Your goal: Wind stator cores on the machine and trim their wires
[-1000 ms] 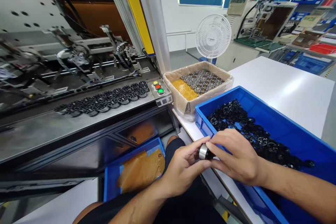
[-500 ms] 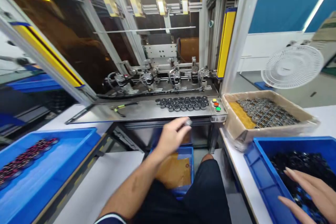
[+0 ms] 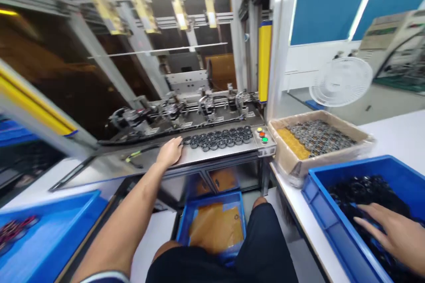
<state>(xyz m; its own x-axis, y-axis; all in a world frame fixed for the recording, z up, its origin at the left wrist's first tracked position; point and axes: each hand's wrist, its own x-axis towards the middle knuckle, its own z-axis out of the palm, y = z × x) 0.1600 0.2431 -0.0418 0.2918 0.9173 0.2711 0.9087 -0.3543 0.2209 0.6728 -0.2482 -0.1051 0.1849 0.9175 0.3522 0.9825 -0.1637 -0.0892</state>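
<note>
My left hand [image 3: 171, 151] is at the left end of several rows of small black ring-shaped parts [image 3: 221, 138] on the metal ledge [image 3: 114, 166]. Its fingers are closed around a ring at the end of the rows, mostly hidden by the fingertips. Over on the right, my right hand [image 3: 393, 230] reaches into a blue bin [image 3: 335, 225] among a heap of black plastic parts [image 3: 372, 194]. Its fingers are stretched out with a gap between thumb and forefinger, and I see nothing held in them.
Behind the ledge stands a row of metal fixtures [image 3: 206, 105]. A button box [image 3: 264, 140] sits at its right end, beside a lined carton [image 3: 292, 166] of grey parts. A blue tray [image 3: 69, 221] lies left; another blue bin [image 3: 182, 225] is below. Pliers [image 3: 134, 155] rest on the ledge.
My left hand has moved left and forward onto the ledge, carrying a small ring to the row's end. My right hand has gone deeper among the black parts. The view has turned right.
</note>
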